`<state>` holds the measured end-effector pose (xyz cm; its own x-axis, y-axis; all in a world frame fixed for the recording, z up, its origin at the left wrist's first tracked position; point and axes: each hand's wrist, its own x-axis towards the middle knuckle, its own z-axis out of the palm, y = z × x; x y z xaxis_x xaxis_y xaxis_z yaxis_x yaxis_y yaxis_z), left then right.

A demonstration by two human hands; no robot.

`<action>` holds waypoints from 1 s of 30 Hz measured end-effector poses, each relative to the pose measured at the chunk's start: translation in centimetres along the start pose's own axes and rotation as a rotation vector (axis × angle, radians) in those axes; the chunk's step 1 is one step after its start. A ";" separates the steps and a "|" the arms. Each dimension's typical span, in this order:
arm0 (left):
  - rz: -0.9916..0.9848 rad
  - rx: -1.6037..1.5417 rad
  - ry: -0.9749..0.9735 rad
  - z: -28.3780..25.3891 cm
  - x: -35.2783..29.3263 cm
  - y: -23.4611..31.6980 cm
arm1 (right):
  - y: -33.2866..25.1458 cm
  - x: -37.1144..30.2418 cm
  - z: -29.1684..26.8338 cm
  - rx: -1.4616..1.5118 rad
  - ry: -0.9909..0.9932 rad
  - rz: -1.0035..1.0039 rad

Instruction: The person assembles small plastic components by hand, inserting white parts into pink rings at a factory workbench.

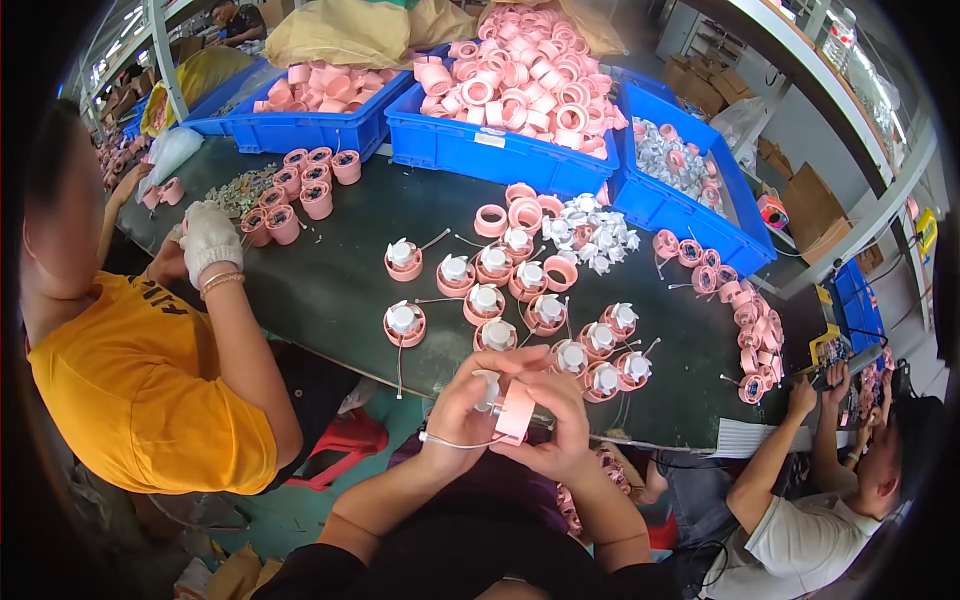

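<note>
My left hand (455,412) and my right hand (562,425) meet over the table's near edge, both closed around a pink cylindrical housing (515,414). A white fan wheel (487,388) shows at its left end, beside my left fingers. From it a thin white cable (452,440) with a small connector hangs across my left hand. Just beyond my hands stand several pink housings with white fan wheels (494,335) on top, their cables sticking out. Behind them lie a pile of loose white fan wheels (592,235) and pink rings (490,220).
A blue bin (440,146) heaped with pink rings stands at the back, between two other blue bins. Pink motor housings (316,198) cluster at the far left; more (745,315) line the right. A co-worker in a yellow shirt (150,385) sits left, another in white (800,545) right.
</note>
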<state>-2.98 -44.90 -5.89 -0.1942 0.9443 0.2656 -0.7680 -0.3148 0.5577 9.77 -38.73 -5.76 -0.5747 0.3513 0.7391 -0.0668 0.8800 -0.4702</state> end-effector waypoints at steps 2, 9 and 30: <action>0.023 0.129 0.059 0.9 -0.4 0.2 | 0.2 -0.5 0.9 0.154 0.086 0.028; -0.031 0.249 0.061 1.1 -0.5 0.4 | 0.3 -0.9 1.1 0.159 0.107 0.048; 0.123 0.840 0.050 -1.6 1.5 -1.5 | 2.0 0.3 -1.9 0.080 -0.196 0.183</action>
<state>-3.06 -42.83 -7.55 -0.2888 0.8955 0.3387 -0.0357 -0.3636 0.9309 11.00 -36.24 -5.56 -0.7293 0.4265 0.5349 -0.0076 0.7768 -0.6297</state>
